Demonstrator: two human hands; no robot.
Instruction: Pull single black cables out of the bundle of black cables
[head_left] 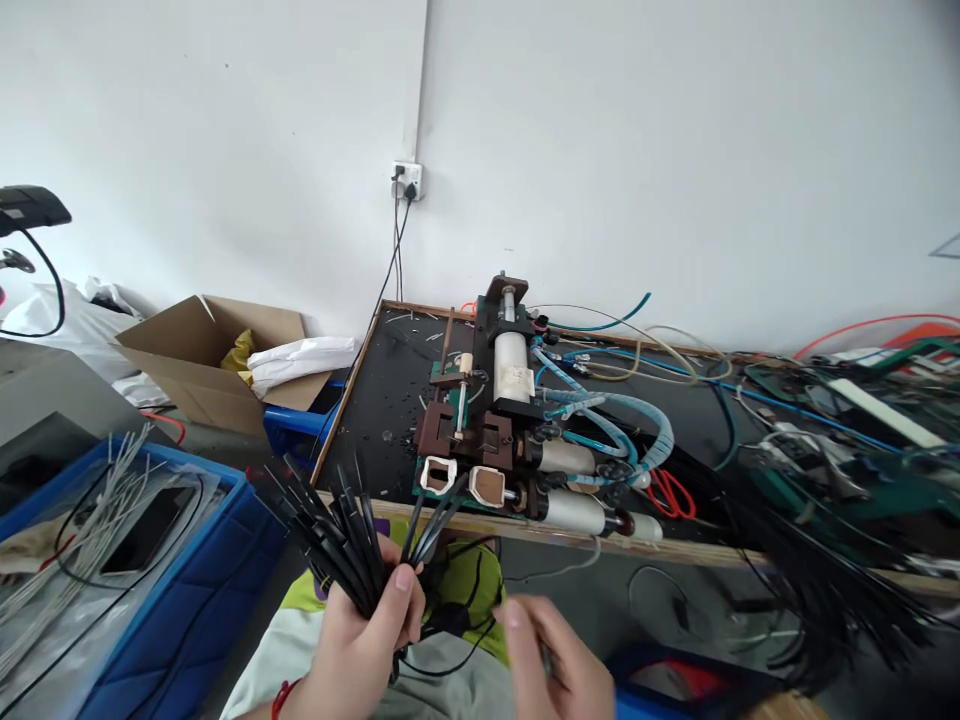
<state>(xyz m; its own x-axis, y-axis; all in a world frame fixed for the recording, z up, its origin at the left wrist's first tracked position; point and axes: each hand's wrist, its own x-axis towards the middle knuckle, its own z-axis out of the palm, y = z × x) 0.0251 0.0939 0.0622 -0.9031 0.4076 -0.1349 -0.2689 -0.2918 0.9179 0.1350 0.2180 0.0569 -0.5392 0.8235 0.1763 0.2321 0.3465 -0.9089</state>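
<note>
My left hand [367, 640] is wrapped around a bundle of black cables [341, 545], their cut ends fanned up and to the left. A few of the strands [435, 530] splay to the right past my thumb, toward the machine. To the right, my right hand [551, 655] is curled with thumb and fingers drawn together. It is a little blurred, and what lies in its fingers is hidden. A loose black cable [450, 672] loops between the two hands. Just beyond them, a pneumatic machine [487, 440] with white cylinders and two pale-rimmed openings sits at the bench's front edge.
The black-topped bench [375, 420] has a wooden rim. Blue hoses [630, 410] run across it. More black cables [817, 590] hang off its right side. At left stand a blue crate [225, 490] holding pale wires and a phone [148, 530], and a cardboard box [187, 390].
</note>
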